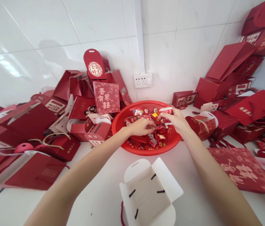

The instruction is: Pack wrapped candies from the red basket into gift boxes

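A red plastic basket [117, 125] holds a heap of wrapped candies [154, 141], mostly red. My left hand [140, 127] reaches over its left side with the fingers curled down into the candies; whatever they close on is hidden. At the basket's right side, my right hand [176, 117] grips a small red-and-white packet [166, 110] between thumb and fingers, just above the heap. Below the basket stands an open gift box [147, 188], white inside, its flaps spread and black cord ends showing within. Only bare box floor shows inside it.
Red gift boxes [35, 125] crowd the left side, some stacked against the tiled wall. More red boxes [217, 91] pile up at the right. A flat red printed bag [242, 169] lies near my right forearm. A wall socket [143, 80] sits behind the basket.
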Demonstrator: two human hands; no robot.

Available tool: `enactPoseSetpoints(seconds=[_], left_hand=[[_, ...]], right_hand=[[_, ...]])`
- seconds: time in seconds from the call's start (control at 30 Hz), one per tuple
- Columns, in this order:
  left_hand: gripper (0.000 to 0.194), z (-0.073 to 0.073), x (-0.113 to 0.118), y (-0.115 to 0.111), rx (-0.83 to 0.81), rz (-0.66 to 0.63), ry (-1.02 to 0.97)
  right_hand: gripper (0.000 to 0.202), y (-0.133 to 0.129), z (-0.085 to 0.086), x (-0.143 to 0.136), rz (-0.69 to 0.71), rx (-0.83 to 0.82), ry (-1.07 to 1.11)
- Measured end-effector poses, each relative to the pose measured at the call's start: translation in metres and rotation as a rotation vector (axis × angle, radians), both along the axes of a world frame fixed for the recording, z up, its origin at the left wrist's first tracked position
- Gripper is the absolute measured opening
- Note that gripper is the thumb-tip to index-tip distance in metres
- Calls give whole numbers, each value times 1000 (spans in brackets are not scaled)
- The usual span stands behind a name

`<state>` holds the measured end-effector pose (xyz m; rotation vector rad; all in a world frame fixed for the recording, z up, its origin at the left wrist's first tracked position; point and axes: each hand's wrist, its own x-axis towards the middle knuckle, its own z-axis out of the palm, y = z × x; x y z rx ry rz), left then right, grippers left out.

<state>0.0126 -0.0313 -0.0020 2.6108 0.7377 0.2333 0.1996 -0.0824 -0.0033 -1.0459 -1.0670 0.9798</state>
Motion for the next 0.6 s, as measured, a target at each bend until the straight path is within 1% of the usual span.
enactPoseSetpoints(seconds=[0.07,0.13,0.23,0.3,0.37,0.43,0.5,0.6], left_hand=[[21,3,11,-6,80,-94,107],[18,4,25,-13,146,-127,232],[20,2,45,-22,159,-86,404],[20,0,54,-25,129,-61,457],[21,-2,55,-24,102,-59,470],[19,-2,51,-20,64,-65,459],[17,0,43,-13,24,-41,372],[15,2,32,0,8,77,62]], right_hand=[[13,1,-1,0,-9,-8,4],[14,1,-1,0,-11,-10,4],[19,-1,-1,1,-27,-18,22],[22,-1,0,2,-38,-25,37],[22,-1,0,2,-50,-19,45],[19,0,-1,3,-77,-4,50],[16,3,-4,4,-107,-3,63],[16,8,-7,5,-159,-26,117]])
